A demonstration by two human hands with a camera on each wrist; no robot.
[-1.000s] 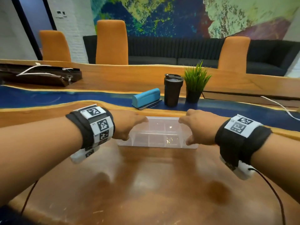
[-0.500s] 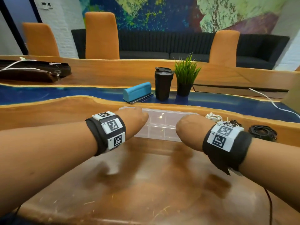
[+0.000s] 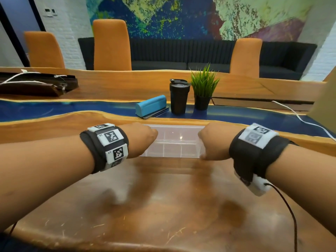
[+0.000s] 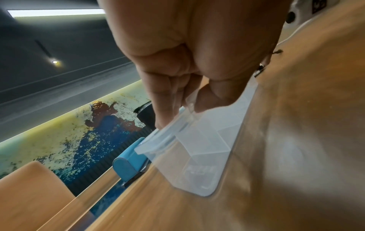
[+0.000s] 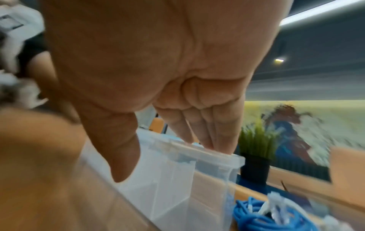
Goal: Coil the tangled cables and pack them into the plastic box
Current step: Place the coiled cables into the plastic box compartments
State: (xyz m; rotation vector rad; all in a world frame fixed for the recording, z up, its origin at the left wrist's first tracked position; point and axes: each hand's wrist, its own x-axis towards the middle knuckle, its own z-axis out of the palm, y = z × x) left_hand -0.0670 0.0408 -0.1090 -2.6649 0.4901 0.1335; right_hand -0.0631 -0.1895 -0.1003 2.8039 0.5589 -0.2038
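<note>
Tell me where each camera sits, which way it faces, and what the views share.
Head: on the head, looking forward and down at the plastic box; both forearms, left hand, right hand.
Left wrist: along the left hand's fingers gripping the box's end.
Right wrist: along the right hand's fingers on the other end; blue cable beside it.
Shared: the box.

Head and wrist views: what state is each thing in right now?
Plastic box: open, no cables inside, on the table.
Left hand: grips the box's left end.
Right hand: grips the box's right end.
Blue cable: bundled, lying outside the box.
Black cup: upright, lid on.
</note>
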